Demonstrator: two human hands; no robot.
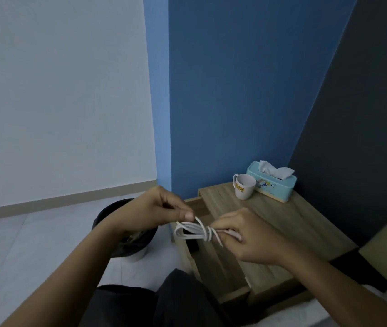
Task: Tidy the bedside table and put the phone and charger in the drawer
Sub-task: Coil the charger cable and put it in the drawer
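Charger cable (pixel 196 231), white, bundled in loops, held between both hands above the open drawer (pixel 196 250). Long axis runs left-right, hand to hand. Left hand (pixel 158 210) pinches the loose end at the bundle's upper edge; right hand (pixel 250 234) closes around the wrapped end. Drawer lies directly below, slightly nearer the left hand. Judgement: knot nearly done, then a short drop. Bedside table (pixel 282 223) beyond the right hand carries mug (pixel 244 186) and tissue box (pixel 272 181). Phone not identifiable. Blue wall corner beyond.

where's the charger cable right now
In the head view, the coiled white cable is held between both hands, left hand and right hand, above the open drawer.
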